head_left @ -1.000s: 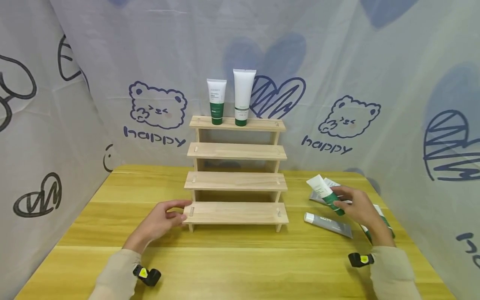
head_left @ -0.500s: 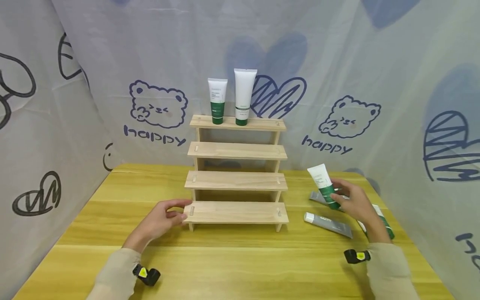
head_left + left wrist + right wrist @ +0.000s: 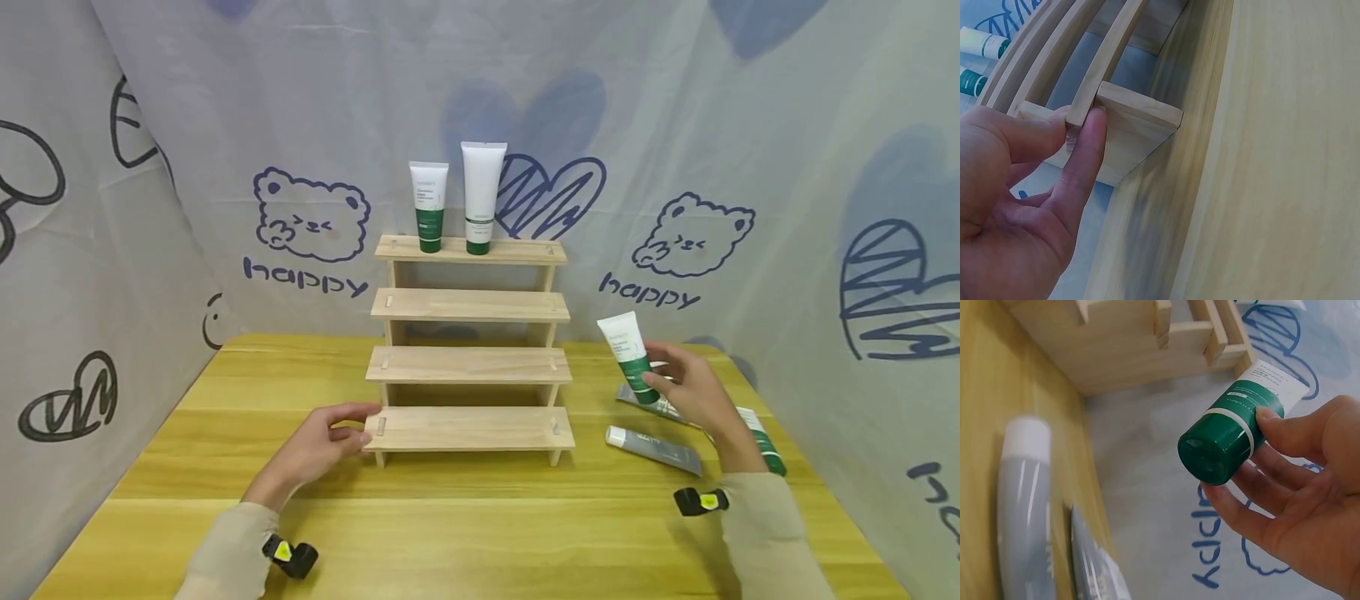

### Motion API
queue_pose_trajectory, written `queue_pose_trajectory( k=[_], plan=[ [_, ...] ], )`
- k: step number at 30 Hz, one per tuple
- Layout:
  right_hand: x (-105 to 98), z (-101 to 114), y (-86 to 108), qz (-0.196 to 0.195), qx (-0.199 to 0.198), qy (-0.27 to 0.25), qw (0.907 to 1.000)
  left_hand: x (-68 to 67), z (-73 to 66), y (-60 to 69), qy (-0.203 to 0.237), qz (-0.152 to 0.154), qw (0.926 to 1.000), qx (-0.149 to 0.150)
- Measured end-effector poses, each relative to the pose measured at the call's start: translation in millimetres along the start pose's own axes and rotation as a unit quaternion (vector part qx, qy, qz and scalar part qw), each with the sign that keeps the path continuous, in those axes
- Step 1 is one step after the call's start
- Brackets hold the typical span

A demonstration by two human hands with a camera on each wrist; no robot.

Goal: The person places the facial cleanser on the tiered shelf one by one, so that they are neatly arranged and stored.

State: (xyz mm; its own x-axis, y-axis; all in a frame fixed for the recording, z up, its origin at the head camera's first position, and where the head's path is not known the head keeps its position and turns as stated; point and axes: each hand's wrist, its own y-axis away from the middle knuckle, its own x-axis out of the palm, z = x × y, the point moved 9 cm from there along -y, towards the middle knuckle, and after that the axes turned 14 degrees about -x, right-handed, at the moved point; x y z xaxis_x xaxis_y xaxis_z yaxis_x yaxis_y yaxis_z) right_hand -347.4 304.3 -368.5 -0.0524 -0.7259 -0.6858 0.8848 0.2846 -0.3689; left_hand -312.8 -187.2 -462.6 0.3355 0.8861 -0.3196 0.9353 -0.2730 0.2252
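Ideally, right hand, grip pinching green-and-white tube, straightens it cap-down while left hand pinch-steadies bottom shelf at left edge.

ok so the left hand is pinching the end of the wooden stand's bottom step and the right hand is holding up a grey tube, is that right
Not quite: the tube in the right hand is white and green, not grey, as the right wrist view shows. The left hand does pinch the end of the bottom step.
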Motion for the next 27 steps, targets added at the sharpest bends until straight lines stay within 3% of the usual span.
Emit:
queue_pose_trajectory(
  k=[5,13,19,27],
  plan=[
    [-0.3,13.0,-8.3,-0.006,-0.004,-0.017,0.9998,0.0,-0.7,-0.5,-0.004,-0.001,1.0000,0.005],
    [-4.0,27.9,-25.5,-0.024,0.002,-0.042,0.9988,-1.3,3.1,-2.9,-0.007,-0.009,0.9999,-0.011],
    [-6.2,40.1,-37.3,-0.039,-0.026,-0.056,0.9973,0.6,3.4,-2.9,-0.009,-0.006,0.9999,-0.012],
    [-8.9,50.7,-51.0,-0.064,-0.030,-0.072,0.9949,1.0,3.5,-1.9,-0.004,-0.006,0.9999,-0.015]
  ],
)
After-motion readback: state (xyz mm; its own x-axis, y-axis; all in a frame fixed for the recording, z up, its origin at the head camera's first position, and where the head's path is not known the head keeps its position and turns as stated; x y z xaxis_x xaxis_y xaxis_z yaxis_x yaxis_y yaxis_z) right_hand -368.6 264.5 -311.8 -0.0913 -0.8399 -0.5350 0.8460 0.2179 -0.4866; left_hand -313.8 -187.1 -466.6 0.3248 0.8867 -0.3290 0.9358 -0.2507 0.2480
